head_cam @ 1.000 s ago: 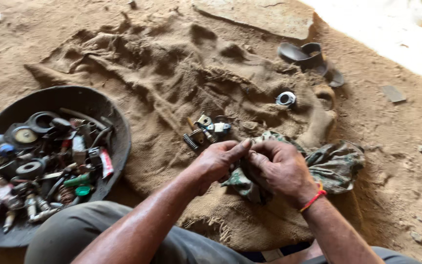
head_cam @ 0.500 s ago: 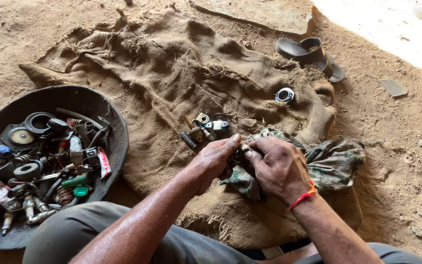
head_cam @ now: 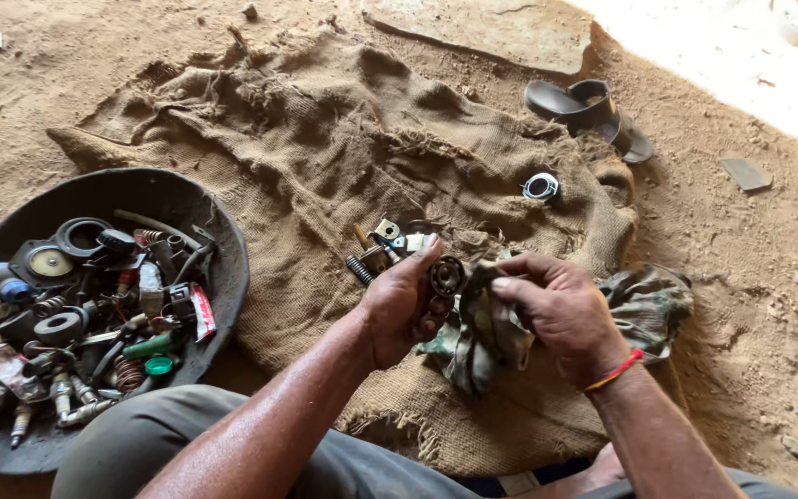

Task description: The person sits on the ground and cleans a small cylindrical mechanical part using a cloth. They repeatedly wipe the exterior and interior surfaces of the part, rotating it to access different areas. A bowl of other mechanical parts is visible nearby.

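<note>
your left hand (head_cam: 399,310) pinches a small round bearing (head_cam: 446,275) at its fingertips, open face tilted up toward you, axis pointing back at you. just right of it, touching, your right hand (head_cam: 556,314) clutches a camouflage rag (head_cam: 482,337). beyond lie small metal parts (head_cam: 385,242) on the burlap sack (head_cam: 307,157).

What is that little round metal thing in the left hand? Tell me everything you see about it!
The small round metal bearing-like part looks like dark, greasy steel, ring-shaped with a darker hollow in the middle and a paler rim. The left hand holds it up by the fingertips, its round face turned toward the camera. Beside it, the right hand presses a crumpled, stained camouflage-patterned rag against its side. It is lifted above the brown burlap sack spread on the sandy ground, near a few small loose metal parts.
</note>
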